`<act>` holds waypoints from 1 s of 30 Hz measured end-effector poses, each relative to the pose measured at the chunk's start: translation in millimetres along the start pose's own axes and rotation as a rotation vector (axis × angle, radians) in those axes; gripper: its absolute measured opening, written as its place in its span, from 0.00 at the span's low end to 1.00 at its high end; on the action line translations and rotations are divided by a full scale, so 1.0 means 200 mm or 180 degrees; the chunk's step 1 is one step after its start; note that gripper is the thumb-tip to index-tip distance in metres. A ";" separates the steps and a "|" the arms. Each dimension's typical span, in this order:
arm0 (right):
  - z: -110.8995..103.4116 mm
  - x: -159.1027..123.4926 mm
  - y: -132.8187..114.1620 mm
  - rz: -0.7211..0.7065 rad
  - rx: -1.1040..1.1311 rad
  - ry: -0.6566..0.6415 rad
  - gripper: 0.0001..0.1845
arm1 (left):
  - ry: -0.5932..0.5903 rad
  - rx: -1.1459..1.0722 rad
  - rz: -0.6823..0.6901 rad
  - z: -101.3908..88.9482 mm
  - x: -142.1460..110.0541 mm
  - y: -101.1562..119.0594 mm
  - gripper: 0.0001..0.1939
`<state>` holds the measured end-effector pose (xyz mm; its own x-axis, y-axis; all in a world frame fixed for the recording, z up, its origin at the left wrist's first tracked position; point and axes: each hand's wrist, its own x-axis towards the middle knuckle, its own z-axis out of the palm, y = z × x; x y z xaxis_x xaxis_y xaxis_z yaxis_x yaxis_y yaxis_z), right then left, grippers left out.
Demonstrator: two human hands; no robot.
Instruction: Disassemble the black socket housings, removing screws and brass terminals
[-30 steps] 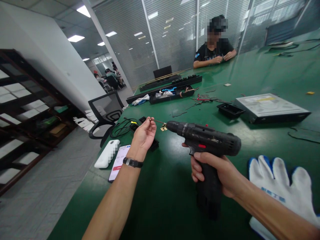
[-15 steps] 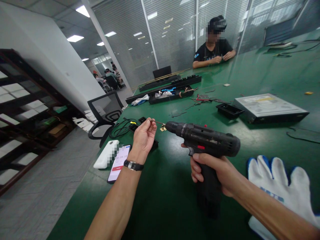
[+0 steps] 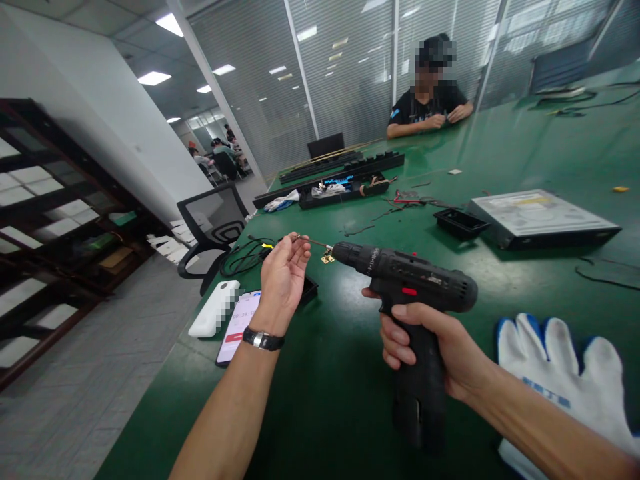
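Note:
My right hand is wrapped round the grip of a black cordless drill, which points left above the table. A thin copper-coloured rod runs from the pale tip at its chuck towards my left hand. The left fingers pinch the rod's far end, where a small shiny bit shows; its exact kind is too small to tell. Small brass-coloured pieces appear just below the chuck. Partly hidden behind my left hand is a black open tray.
A phone and white power bank lie by the left edge, near black cables. To the right are a white glove, a disc drive and a black tray. A person sits across the table.
My left hand has shifted slightly left and turned a little, showing more of the rod and the black tray behind it. The drill stays in my right hand, nearly level.

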<state>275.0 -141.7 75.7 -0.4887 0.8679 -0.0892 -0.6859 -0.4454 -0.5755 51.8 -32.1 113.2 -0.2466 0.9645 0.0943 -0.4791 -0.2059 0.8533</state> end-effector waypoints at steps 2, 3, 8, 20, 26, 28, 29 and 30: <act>0.00 0.00 0.00 -0.0012 0.0041 -0.0026 0.16 | 0.0069 0.0325 0.0108 -0.05 -0.01 0.01 0.15; 0.00 0.00 0.00 -0.0019 0.0058 -0.0037 0.16 | 0.0085 0.0632 0.0241 -0.09 -0.02 0.00 0.18; 0.00 0.00 0.00 -0.0042 0.0040 -0.0062 0.16 | 0.0017 0.3140 0.0772 -0.35 -0.06 -0.04 0.45; -0.01 0.00 0.02 0.0027 -0.0145 -0.0008 0.19 | -0.0570 0.4452 0.0742 -0.54 -0.05 -0.14 0.63; -0.02 -0.01 0.03 0.0118 -0.0258 0.0014 0.20 | -0.0355 0.4491 0.1982 -0.48 -0.08 -0.07 0.57; -0.02 -0.01 0.04 0.0165 -0.0313 0.0007 0.21 | -0.0264 0.4578 0.2297 -0.46 -0.08 -0.03 0.57; -0.02 -0.01 0.04 0.0180 -0.0356 0.0011 0.22 | -0.0234 0.4615 0.2400 -0.46 -0.08 -0.02 0.57; -0.03 -0.01 0.05 0.0186 -0.0403 0.0013 0.23 | -0.0222 0.4650 0.2475 -0.45 -0.08 -0.01 0.57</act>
<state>272.0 -147.5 65.8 -0.5234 0.8423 -0.1288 -0.5827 -0.4641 -0.6672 -20.3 -61.7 64.3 0.0220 0.7250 0.6883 0.8875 -0.3311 0.3204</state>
